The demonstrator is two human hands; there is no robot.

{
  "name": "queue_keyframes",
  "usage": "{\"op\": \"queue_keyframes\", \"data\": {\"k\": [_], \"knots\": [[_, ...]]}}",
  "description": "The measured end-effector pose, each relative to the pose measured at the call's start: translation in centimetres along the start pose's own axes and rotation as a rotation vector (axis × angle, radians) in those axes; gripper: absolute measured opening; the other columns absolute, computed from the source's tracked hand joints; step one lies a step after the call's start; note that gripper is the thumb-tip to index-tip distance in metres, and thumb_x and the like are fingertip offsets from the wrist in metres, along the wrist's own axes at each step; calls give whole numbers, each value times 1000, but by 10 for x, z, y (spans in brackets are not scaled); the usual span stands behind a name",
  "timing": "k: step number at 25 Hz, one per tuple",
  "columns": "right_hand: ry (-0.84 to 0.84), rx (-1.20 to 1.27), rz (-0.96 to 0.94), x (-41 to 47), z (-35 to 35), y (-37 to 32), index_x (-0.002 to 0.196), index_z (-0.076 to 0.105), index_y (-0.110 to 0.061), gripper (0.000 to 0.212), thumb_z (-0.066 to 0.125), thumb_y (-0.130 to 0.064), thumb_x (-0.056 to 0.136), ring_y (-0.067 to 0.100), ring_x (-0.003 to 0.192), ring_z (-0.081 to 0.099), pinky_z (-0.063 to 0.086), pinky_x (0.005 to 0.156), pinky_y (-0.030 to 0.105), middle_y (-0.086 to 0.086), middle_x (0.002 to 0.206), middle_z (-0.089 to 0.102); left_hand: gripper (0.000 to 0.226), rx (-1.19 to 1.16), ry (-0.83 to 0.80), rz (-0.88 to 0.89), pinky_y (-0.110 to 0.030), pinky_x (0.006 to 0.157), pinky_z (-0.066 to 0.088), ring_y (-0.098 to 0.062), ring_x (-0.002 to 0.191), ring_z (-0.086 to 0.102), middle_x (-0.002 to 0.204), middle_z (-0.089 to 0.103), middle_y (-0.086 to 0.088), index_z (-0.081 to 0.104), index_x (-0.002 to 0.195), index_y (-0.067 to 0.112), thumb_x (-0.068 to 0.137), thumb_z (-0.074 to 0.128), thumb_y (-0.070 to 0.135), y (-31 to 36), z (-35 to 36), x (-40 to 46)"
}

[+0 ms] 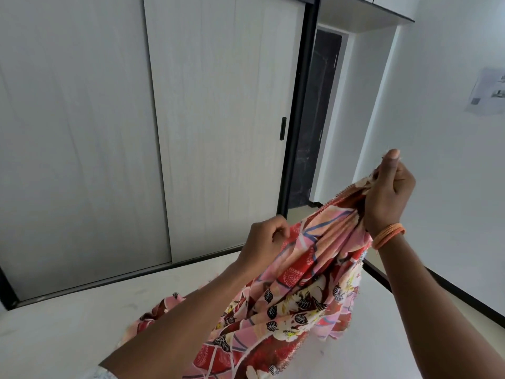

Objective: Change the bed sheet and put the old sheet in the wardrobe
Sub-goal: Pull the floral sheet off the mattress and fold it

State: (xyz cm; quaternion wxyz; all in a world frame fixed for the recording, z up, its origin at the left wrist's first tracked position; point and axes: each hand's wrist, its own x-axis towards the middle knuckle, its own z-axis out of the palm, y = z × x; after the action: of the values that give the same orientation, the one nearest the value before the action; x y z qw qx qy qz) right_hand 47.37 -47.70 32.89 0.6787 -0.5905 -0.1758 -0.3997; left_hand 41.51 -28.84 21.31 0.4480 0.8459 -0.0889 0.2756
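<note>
1. The right hand [389,192] is pinching a corner of the floral sheet [295,291], raised toward 2 o'clock.
2. The left hand [263,239] is pinching the same edge lower, at about 10 o'clock from the hanging bulk.
3. The sheet's held edge is running from 8 to 2 o'clock, the rest draping toward 6.
4. The wardrobe [218,119] is standing closed at 11 o'clock; the left hand looks nearer its handle [282,128].
</note>
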Motion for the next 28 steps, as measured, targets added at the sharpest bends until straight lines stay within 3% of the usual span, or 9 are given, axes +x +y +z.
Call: {"op": "queue_keyframes", "data": {"k": [2, 4, 7, 10, 12, 17, 21, 24, 28], "knots": [[10, -3, 9, 1, 2, -1, 56, 30, -17, 53, 37, -38, 104, 5, 47, 28, 28, 47, 16, -13, 46, 31, 17, -10, -34, -5, -9, 73, 50, -3, 82, 67, 94, 76, -1, 76, 97, 9, 88, 64, 0, 3, 8, -6], [10, -4, 0, 3, 4, -2, 55, 29, -19, 53, 37, -38, 104, 6, 47, 27, 27, 47, 17, -12, 46, 31, 18, -29, -62, -42, -13, 77, 53, -6, 87, 69, 101, 76, -3, 76, 105, 8, 90, 65, 8, 7, 16, -11], [18, -4, 2, 5, 7, -3, 54, 29, -20, 54, 37, -38, 104, 7, 46, 28, 27, 46, 17, -11, 45, 31, 21, -157, -158, -141, -31, 65, 56, -13, 70, 68, 85, 76, -2, 79, 90, 13, 90, 65, 29, 13, 24, -17], [35, 8, 10, 6, 8, -3, 53, 28, -21, 55, 37, -38, 104, 7, 45, 26, 26, 46, 18, -11, 45, 29, 28, -152, -124, -137, -31, 59, 56, -12, 66, 68, 77, 74, 4, 79, 89, 19, 80, 74, 45, 18, 33, -20], [44, 2, 24, 7, 9, -1, 53, 29, -21, 55, 36, -39, 104, 7, 46, 27, 27, 46, 17, -11, 45, 30, 23, -108, -52, -121, -31, 63, 56, -10, 71, 68, 81, 73, 4, 79, 93, 16, 81, 77, 35, 16, 39, -18], [76, -36, 53, 12, 1, 6, 56, 33, -18, 54, 36, -42, 103, 6, 47, 31, 31, 48, 16, -3, 52, 32, 9, -385, -61, -403, -18, 57, 50, -8, 60, 67, 78, 72, -3, 76, 91, 8, 84, 76, 13, 6, 17, -7], [57, -107, 58, 14, -1, 17, 58, 35, -12, 55, 37, -43, 103, 9, 48, 29, 28, 46, 16, 2, 53, 30, 9, -341, 84, -286, -28, 70, 55, -17, 77, 70, 88, 75, -4, 78, 91, 8, 84, 75, 11, -2, -16, 8], [22, -176, 48, 16, 4, 21, 55, 29, -17, 54, 38, -40, 104, 6, 43, 26, 24, 45, 12, 0, 52, 27, 9, -375, 195, -259, -28, 77, 55, -16, 86, 70, 93, 75, -2, 78, 87, 18, 85, 73, 10, 2, -29, 16], [21, -304, 22, 19, 10, 26, 55, 26, -17, 54, 37, -38, 104, 7, 42, 26, 20, 41, 15, -1, 51, 24, 17, -222, 153, -227, -27, 61, 48, -12, 69, 63, 73, 71, 0, 72, 71, 21, 85, 67, 12, 7, -49, 21]]}}
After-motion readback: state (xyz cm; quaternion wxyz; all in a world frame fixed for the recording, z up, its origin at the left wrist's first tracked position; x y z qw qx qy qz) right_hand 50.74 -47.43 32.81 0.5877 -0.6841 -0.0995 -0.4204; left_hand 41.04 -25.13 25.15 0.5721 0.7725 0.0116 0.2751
